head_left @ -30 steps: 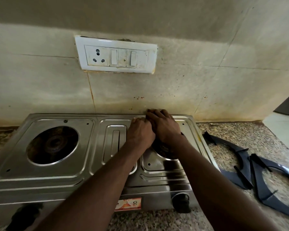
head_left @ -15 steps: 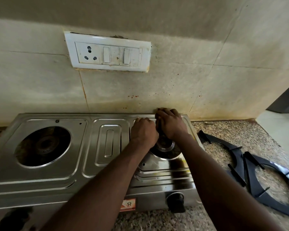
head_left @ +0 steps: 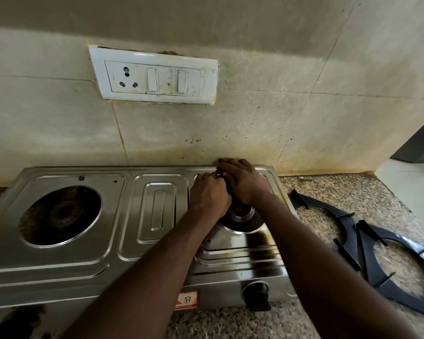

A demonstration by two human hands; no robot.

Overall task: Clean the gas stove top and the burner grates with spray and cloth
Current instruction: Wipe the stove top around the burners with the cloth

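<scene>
A: Where are the hands at this moment?

B: Both are over the right burner [head_left: 244, 217], at its far side. The left hand [head_left: 209, 196] is curled like a fist with the knuckles up. The right hand [head_left: 245, 182] touches it, and its bent fingers reach the back rim of the gas stove top [head_left: 91, 260]. Something dark shows between them, but I cannot tell if it is a cloth, or if either hand really pinches it.

A: And the spray?

B: No spray bottle is in view.

A: Why do the burner grates [head_left: 364, 250] lie at the side?

B: I think it is so that the steel is open for wiping. The two black grates lie flat on the granite countertop [head_left: 340, 189], just beside the right edge of the stove, one partly over the other. The left burner [head_left: 61, 215] is also bare.

A: Is there room for moving?

B: Behind there is very little. The back rim is almost against the tiled wall [head_left: 255, 130], so a stroke there must run sideways, not forward. To the right the stove edge comes soon, and a wide sweep could push the nearer grate. The best room is to the left, across the raised middle panel [head_left: 158, 209]. Toward the person, the forearms cover the front of the stove, and the black knob [head_left: 257, 294] sits on the front face below.

A: How far along is the task?

B: I suppose the right half is in work and the grates are not yet wiped.
</scene>
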